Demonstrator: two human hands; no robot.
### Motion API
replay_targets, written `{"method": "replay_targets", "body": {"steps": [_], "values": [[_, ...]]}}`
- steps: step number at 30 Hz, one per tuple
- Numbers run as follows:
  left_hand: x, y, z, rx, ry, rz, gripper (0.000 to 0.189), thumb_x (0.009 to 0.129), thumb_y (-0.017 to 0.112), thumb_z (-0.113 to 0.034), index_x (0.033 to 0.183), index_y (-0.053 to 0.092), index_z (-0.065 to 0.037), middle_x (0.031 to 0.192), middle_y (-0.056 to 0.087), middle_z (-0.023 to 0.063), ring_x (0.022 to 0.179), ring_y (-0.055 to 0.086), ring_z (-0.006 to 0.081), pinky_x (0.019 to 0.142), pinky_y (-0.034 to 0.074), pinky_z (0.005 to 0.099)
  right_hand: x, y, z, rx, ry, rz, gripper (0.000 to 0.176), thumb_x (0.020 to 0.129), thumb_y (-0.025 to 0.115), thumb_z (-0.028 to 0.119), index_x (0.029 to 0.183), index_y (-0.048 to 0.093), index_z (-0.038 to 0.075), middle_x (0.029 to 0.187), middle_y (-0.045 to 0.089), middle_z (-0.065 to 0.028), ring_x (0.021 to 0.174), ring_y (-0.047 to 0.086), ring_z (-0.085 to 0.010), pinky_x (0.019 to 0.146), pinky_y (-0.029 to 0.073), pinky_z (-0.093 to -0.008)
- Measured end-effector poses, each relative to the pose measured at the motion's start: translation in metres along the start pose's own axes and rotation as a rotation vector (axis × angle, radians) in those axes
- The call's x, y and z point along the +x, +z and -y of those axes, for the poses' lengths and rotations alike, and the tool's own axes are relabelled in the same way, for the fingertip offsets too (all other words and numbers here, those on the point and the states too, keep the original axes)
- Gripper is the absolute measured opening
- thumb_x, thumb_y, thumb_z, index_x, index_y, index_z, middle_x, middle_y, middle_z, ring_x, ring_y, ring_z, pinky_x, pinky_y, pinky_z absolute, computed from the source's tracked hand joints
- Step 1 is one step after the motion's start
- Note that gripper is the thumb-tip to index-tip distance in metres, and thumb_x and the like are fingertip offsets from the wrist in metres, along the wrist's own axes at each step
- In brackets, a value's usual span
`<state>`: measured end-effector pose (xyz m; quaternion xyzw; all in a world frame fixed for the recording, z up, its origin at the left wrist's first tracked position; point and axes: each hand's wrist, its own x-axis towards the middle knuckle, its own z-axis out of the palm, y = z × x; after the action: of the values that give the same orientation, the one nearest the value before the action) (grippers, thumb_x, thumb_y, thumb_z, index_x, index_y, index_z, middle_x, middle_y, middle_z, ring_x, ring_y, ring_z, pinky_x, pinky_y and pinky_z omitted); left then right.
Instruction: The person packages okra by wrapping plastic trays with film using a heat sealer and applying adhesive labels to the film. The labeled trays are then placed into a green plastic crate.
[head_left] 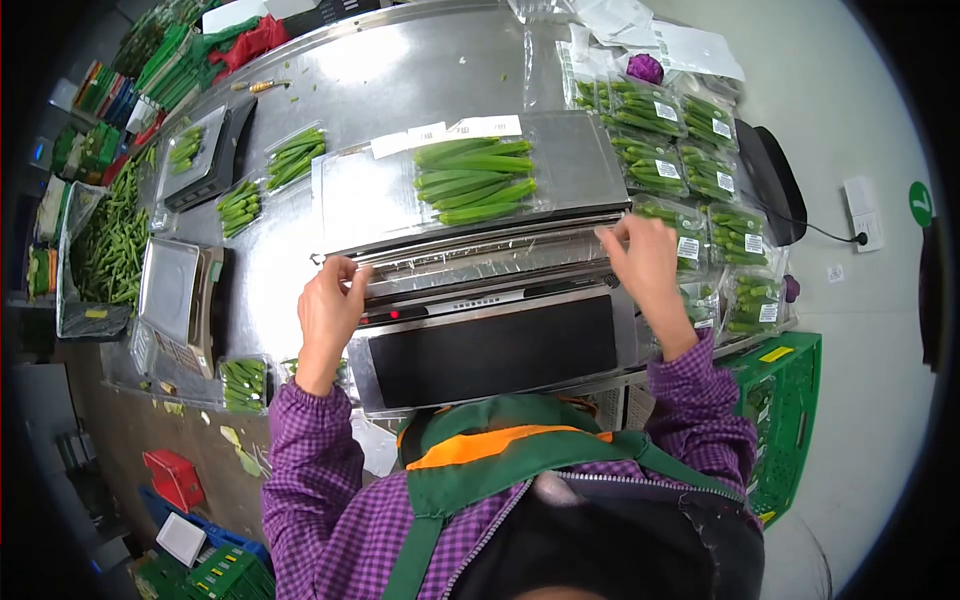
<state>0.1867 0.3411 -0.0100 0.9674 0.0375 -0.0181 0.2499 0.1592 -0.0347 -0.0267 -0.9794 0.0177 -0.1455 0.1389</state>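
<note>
Clear plastic film (490,258) stretches across the roller slot of a wrapping machine (345,195). My left hand (332,305) pinches the film near its left end, thumb and fingers closed. At the other end, my right hand (645,262) has its fingertips closed on the film's right edge. Beyond the film, a bunch of green okra (475,180) lies side by side on the machine's metal top. White labels (445,135) are lined up behind the okra. Closer to my body is the machine's black flat pad (495,352), and a red light glows on its control strip.
Labelled okra packs (655,170) are piled at the right, with a purple cabbage (645,68) behind. On the left stand two scales (168,290) and a crate of loose okra (95,320). A green crate (805,430) sits low at the right.
</note>
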Motion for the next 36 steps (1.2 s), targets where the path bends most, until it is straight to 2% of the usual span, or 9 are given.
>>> {"method": "replay_targets", "body": {"steps": [4, 12, 16, 19, 23, 26, 27, 31, 36], "values": [[0.005, 0.031, 0.000, -0.035, 0.110, 0.029, 0.024, 0.078, 0.069, -0.023, 0.088, 0.061, -0.002, 0.070, 0.066, 0.0083, 0.062, 0.063, 0.0189, 0.059, 0.048, 0.0288, -0.003, 0.034, 0.016, 0.281, 0.122, 0.082, 0.024, 0.075, 0.069, 0.027, 0.076, 0.060, 0.005, 0.066, 0.061, -0.0091, 0.069, 0.058, -0.0275, 0.068, 0.041, -0.0393], [-0.029, -0.002, 0.014, -1.046, -0.386, 0.522, 0.046, 0.079, 0.067, -0.009, 0.121, 0.051, 0.000, 0.067, 0.054, -0.0019, 0.060, 0.046, 0.0067, 0.056, 0.038, 0.0225, -0.010, -0.004, 0.013, 1.573, 0.667, 0.495, 0.013, 0.086, 0.053, 0.007, 0.096, 0.057, -0.001, 0.058, 0.039, 0.0064, 0.049, 0.033, -0.0060, 0.050, 0.030, -0.0204], [-0.018, -0.016, 0.004, -1.765, -0.395, 0.929, 0.028, 0.081, 0.065, -0.013, 0.106, 0.058, -0.001, 0.063, 0.041, -0.0047, 0.056, 0.042, 0.0084, 0.060, 0.040, 0.0259, 0.018, -0.031, 0.024, 1.923, 0.441, 0.443, 0.017, 0.089, 0.046, 0.007, 0.099, 0.056, -0.003, 0.054, 0.027, 0.0064, 0.049, 0.026, -0.0050, 0.049, 0.024, -0.0214], [0.020, -0.047, -0.028, -1.888, -0.100, 0.779, 0.014, 0.090, 0.052, -0.019, 0.081, 0.056, -0.009, 0.061, 0.033, -0.0042, 0.053, 0.032, 0.0081, 0.054, 0.033, 0.0236, 0.062, -0.054, 0.042, 2.072, 0.122, 0.334, 0.024, 0.090, 0.048, 0.011, 0.106, 0.055, -0.006, 0.052, 0.027, 0.0053, 0.049, 0.027, -0.0073, 0.050, 0.026, -0.0230], [0.108, -0.045, -0.076, -2.033, 0.226, 0.363, 0.020, 0.097, 0.043, -0.021, 0.094, 0.057, -0.006, 0.066, 0.046, -0.0024, 0.056, 0.042, 0.0097, 0.055, 0.038, 0.0272, 0.143, -0.049, 0.065, 1.723, -0.034, -0.036, 0.031, 0.092, 0.043, 0.010, 0.117, 0.052, -0.005, 0.096, 0.064, -0.0157, 0.088, 0.060, -0.0201, 0.079, 0.048, -0.0335], [0.188, 0.043, -0.055, -0.738, 0.299, -0.112, 0.023, 0.095, 0.044, -0.013, 0.094, 0.063, 0.000, 0.102, 0.066, 0.0118, 0.090, 0.063, 0.0248, 0.080, 0.048, 0.0335, 0.180, 0.028, 0.044, 0.997, -0.098, 0.072, 0.029, 0.093, 0.043, 0.013, 0.117, 0.056, 0.002, 0.111, 0.063, -0.0131, 0.100, 0.060, -0.0205, 0.087, 0.047, -0.0329], [0.200, 0.075, -0.035, -0.137, 0.597, -0.204, 0.022, 0.092, 0.046, -0.014, 0.095, 0.062, 0.001, 0.096, 0.065, 0.0168, 0.089, 0.061, 0.0326, 0.081, 0.047, 0.0333, 0.182, 0.052, 0.036, 0.778, -0.119, 0.137, 0.029, 0.092, 0.045, 0.015, 0.116, 0.057, 0.003, 0.108, 0.065, -0.0105, 0.100, 0.060, -0.0200, 0.086, 0.047, -0.0322], [0.167, 0.065, -0.060, -0.340, 0.340, 0.071, 0.030, 0.094, 0.046, -0.025, 0.096, 0.060, 0.002, 0.089, 0.062, 0.0165, 0.084, 0.060, 0.0273, 0.074, 0.048, 0.0343, 0.163, 0.074, 0.027, 0.489, -0.114, 0.301, 0.033, 0.091, 0.049, 0.023, 0.118, 0.054, 0.005, 0.105, 0.065, -0.0114, 0.094, 0.062, -0.0217, 0.085, 0.047, -0.0303], [0.119, 0.046, -0.056, -1.086, -0.129, 0.540, 0.049, 0.098, 0.035, -0.040, 0.119, 0.048, 0.003, 0.107, 0.058, 0.0114, 0.082, 0.060, 0.0172, 0.069, 0.052, 0.0307, 0.138, 0.064, 0.022, 0.967, 0.310, 0.553, 0.057, 0.094, 0.038, 0.046, 0.116, 0.048, -0.006, 0.090, 0.065, -0.0149, 0.069, 0.061, -0.0212, 0.060, 0.050, -0.0298]]}}
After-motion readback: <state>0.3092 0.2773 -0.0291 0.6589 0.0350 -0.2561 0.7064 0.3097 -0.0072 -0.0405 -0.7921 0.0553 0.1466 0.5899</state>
